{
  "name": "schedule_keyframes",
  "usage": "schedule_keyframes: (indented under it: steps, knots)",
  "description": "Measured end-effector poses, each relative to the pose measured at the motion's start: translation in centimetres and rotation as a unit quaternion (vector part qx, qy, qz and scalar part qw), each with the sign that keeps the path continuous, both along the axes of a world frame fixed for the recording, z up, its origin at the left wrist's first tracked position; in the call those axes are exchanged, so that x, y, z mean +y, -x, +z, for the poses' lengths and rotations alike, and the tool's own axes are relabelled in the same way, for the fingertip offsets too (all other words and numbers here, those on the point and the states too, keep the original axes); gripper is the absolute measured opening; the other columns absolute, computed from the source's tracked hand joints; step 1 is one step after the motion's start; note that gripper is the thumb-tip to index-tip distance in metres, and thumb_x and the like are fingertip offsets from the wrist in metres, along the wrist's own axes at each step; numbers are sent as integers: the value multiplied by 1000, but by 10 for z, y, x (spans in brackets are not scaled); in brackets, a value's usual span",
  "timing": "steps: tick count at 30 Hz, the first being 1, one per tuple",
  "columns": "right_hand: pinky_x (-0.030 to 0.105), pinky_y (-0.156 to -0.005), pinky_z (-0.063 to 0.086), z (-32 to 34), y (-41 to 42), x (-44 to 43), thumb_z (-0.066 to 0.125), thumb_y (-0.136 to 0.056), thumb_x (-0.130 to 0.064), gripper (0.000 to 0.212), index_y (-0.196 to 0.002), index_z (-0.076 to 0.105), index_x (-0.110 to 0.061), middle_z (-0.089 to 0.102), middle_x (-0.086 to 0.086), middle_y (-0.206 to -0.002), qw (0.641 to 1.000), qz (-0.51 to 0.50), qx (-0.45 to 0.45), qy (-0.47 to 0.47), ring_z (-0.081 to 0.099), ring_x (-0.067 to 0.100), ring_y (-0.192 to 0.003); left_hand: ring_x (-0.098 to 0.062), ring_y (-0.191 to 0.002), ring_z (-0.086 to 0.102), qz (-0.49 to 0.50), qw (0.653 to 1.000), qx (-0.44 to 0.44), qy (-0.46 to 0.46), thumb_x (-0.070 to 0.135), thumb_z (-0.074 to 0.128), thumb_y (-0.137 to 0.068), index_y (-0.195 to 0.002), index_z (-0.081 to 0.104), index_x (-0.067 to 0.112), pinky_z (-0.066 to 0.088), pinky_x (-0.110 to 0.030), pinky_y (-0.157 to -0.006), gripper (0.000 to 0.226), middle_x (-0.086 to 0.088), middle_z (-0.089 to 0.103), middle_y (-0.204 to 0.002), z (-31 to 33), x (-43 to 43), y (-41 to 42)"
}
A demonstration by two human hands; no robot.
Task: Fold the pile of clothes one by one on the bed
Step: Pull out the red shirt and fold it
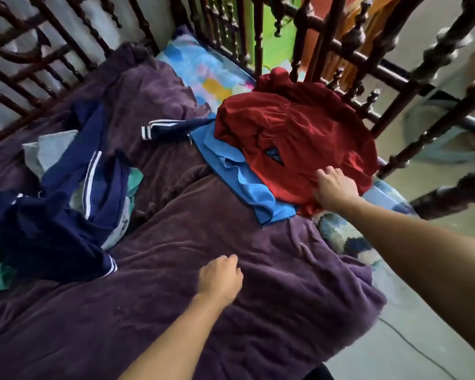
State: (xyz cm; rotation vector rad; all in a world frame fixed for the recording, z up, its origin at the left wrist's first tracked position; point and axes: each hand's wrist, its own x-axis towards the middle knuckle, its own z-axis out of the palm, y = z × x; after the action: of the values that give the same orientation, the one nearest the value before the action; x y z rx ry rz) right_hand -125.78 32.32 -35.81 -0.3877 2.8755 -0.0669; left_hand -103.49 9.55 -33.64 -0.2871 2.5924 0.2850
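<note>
Leftmost, heaped on the bed (209,78): a tangle of navy clothes (61,215) with white stripes, over grey and teal pieces (52,152), none folded. Across the middle, only the purple blanket (176,319), with the left hand (220,278) low over it, fingers loosely curled, holding nothing. Further right, a second heap: striped navy sleeve (170,130), blue shirt (231,165) beneath, red shirt (294,133) on top, crumpled against the bed rail (348,48). At its near hem, the right hand (335,187), fingers curled into the red cloth, apparently gripping it. Looks like the picking-up step, with no folded piece in sight. Next, probably: draw the red shirt clear of the blue one onto the blanket, bring in the left hand, spread flat before folding.
</note>
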Motion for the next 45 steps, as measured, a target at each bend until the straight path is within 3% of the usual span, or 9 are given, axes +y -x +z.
schedule_keyframes:
  steps: [6, 11, 14, 19, 27, 36, 39, 41, 45]
  knots:
    - [50, -102, 37, -29, 103, 3, 67, -85, -31, 80, -147, 22, -8, 30, 18, -148, 983, -149, -3, 109, 34, 37, -134, -21, -105, 59, 33, 999, -17, 7, 35, 40, -97, -110, 55, 21, 44, -33, -82, 24, 2, 61, -112, -18, 23, 31]
    - [46, -86, 46, -46, 109, 0, 61, -90, -26, 33, -114, 58, -5, 56, 21, -110, 982, -129, 49, 132, 53, 40, -107, -20, -107, 59, 58, 997, -50, 23, 36, 41, -97, -113, 55, 22, 43, -32, -83, 25, 3, 62, -114, -28, 20, 29]
    - [46, -77, 43, -40, 80, -9, 56, -91, -37, 29, -101, 67, -12, 58, 15, -100, 976, -87, 113, 167, 54, 37, -98, -20, -107, 59, 86, 995, -53, 21, 37, 43, -96, -114, 56, 24, 43, -31, -83, 26, 4, 63, -115, -21, 11, 21]
    - [39, -71, 39, -1, 25, -47, 51, -92, -36, 27, -81, 66, -16, 63, 2, -84, 945, 17, 201, 256, 57, 30, -83, -22, -105, 61, 147, 989, -26, 23, 38, 46, -94, -114, 59, 27, 47, -31, -80, 26, 1, 67, -111, 9, -32, 2]
    - [36, -54, 44, 61, -112, -108, 44, -94, -34, 31, -70, 52, -16, 58, 3, -67, 911, 134, 212, 328, 59, 27, -66, -20, -96, 62, 198, 977, -4, 76, 38, 46, -96, -112, 59, 27, 48, -28, -72, 24, 2, 65, -107, 46, -133, -96]
    - [28, -43, 42, 20, -348, -167, 47, -89, -37, 21, -75, 48, -21, 60, 1, -67, 930, 246, 34, 270, 62, 25, -61, -18, -86, 62, 201, 975, -2, 92, 36, 45, -93, -99, 59, 29, 45, -29, -65, 16, 6, 64, -93, 52, -192, -249]
    - [39, -74, 47, -4, -398, -165, 47, -94, -26, 23, -100, 62, -10, 65, 13, -103, 947, 248, -163, 120, 61, 34, -97, -15, -87, 61, 191, 977, -22, 95, 35, 43, -95, -107, 59, 27, 43, -28, -64, 21, 7, 63, -97, 48, -200, -280]
    - [40, -86, 44, -18, -415, -153, 49, -93, -22, 28, -118, 60, -16, 59, 11, -117, 944, 240, -225, 32, 53, 34, -112, -16, -92, 61, 182, 979, -23, 92, 34, 43, -95, -112, 58, 27, 42, -27, -66, 24, 6, 64, -102, 46, -196, -288]
    - [40, -92, 46, -21, -386, -122, 51, -88, -23, 42, -130, 52, -24, 49, 7, -127, 978, 152, -138, 47, 47, 31, -119, -20, -101, 62, 158, 984, -27, 74, 34, 44, -95, -113, 59, 26, 45, -29, -75, 25, 1, 65, -110, 41, -176, -283]
